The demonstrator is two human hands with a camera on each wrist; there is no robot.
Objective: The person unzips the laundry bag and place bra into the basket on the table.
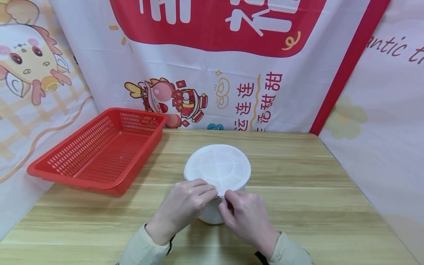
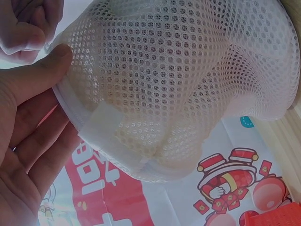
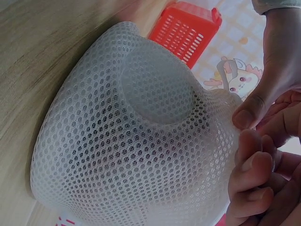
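A white mesh laundry bag [image 1: 216, 163] stands upright on the table, its round top facing up. My left hand [image 1: 185, 204] pinches the near edge of that top; in the left wrist view its thumb [image 2: 59, 59] presses on the edge, with the fingers behind. Close beside it, my right hand [image 1: 246, 213] pinches the same edge between thumb and fingertips. Its curled fingers [image 3: 254, 174] show in the right wrist view, at the side of the mesh. A plain white band [image 2: 101, 125] runs along the edge near the left hand. Between the fingertips the edge is mostly hidden.
A red plastic basket [image 1: 116, 158] with slotted walls sits at the left of the wooden table [image 1: 298, 206]. Printed cloth [image 1: 198, 62] hangs behind the table and along both sides.
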